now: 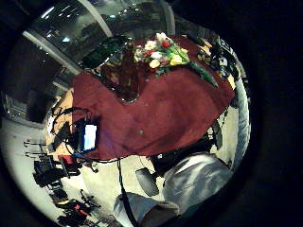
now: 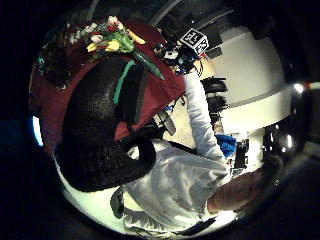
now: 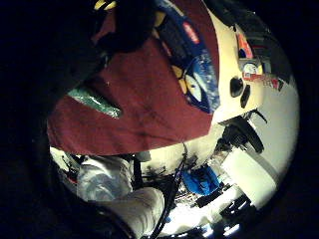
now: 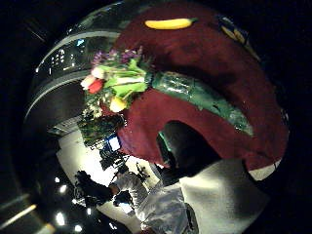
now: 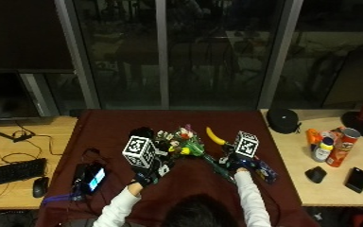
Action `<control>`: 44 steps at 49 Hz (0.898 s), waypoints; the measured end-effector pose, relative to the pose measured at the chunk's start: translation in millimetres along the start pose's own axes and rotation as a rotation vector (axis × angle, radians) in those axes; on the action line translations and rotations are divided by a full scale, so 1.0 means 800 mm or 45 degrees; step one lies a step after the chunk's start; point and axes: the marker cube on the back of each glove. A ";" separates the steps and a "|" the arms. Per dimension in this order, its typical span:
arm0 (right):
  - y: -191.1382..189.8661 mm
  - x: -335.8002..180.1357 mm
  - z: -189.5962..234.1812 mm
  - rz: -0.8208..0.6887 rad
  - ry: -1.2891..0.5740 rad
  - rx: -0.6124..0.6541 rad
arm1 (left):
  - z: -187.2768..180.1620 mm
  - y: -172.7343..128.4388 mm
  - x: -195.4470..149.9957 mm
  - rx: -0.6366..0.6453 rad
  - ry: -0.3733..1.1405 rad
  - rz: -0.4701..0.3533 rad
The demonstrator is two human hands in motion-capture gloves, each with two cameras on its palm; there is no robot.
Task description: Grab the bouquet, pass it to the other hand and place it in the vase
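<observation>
While both hands hover, bouquet [image 5: 187, 147] on cloth between them

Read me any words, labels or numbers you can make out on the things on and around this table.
None can be read.
Red can: print on it is too small to read.
White bottle: label too small.
Blue packet on the red cloth: markings blurred.
Small lit screen on the cloth: nothing legible.
</observation>
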 end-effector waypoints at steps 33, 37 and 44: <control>0.043 -0.029 0.073 0.160 0.097 0.067 | 0.008 0.001 -0.010 -0.073 -0.014 -0.033; 0.030 -0.028 0.083 0.174 0.145 0.054 | 0.010 0.000 -0.010 -0.081 -0.008 -0.033; 0.051 -0.037 0.079 0.200 0.185 0.076 | 0.016 0.001 -0.013 -0.100 -0.010 -0.037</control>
